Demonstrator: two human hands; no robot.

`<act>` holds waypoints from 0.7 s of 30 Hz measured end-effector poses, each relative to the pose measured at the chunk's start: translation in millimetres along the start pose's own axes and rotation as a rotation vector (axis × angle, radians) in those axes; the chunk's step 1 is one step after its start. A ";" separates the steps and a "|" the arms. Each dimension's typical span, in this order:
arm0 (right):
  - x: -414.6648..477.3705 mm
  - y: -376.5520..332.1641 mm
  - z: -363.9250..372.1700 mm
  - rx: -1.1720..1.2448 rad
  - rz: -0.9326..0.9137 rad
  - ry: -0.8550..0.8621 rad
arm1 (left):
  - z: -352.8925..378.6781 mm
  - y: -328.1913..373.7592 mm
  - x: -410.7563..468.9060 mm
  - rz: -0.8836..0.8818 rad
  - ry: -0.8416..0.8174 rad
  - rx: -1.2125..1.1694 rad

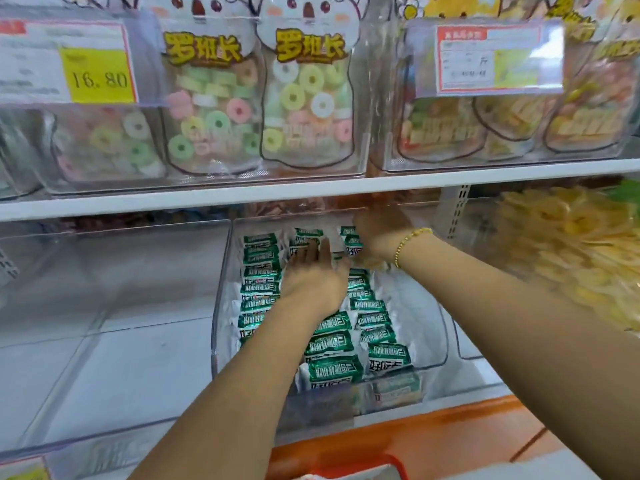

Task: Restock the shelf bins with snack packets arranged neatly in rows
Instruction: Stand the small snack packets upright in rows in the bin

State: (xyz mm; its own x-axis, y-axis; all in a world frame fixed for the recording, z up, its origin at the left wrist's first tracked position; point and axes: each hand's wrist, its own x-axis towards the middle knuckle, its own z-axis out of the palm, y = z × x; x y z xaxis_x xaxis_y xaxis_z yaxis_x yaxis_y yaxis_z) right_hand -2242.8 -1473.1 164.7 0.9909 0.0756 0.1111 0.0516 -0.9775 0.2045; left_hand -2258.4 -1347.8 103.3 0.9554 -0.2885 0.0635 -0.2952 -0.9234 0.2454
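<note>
A clear plastic bin (429, 344) on the lower shelf holds green-and-white snack packets (332, 344) lying in three rows. My left hand (315, 278) reaches into the bin's middle row, fingers straight and flat on the packets. My right hand (377, 233) is deeper in, at the back right of the bin under the upper shelf; its fingers curl down among the rear packets and are partly hidden, so whether it grips one is unclear. A gold bead bracelet (410, 242) circles the right wrist.
An empty clear bin (104, 306) stands to the left. A bin of yellow snacks (571, 251) is on the right. The white shelf board (311, 190) above carries bins of ring candy bags (304, 98) and price tags. An orange ledge (433, 441) runs below.
</note>
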 end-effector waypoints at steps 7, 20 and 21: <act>42.3 12.5 20.4 0.237 -0.187 -0.144 | 2.6 -5.2 -2.9 0.029 0.022 0.036; 38.4 9.8 36.0 0.145 -0.222 0.027 | 2.7 -18.2 11.0 0.018 -0.089 -0.054; 31.7 10.1 32.9 0.216 -0.194 0.022 | -2.3 -18.1 10.1 0.021 -0.125 -0.063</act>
State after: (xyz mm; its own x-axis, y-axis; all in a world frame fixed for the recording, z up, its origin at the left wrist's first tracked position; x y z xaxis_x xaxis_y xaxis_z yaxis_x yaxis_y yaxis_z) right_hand -2206.7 -1487.1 138.3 0.9572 0.2669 0.1116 0.2672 -0.9636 0.0127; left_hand -2243.3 -1333.4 101.7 0.9390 -0.3401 -0.0505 -0.3097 -0.9003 0.3059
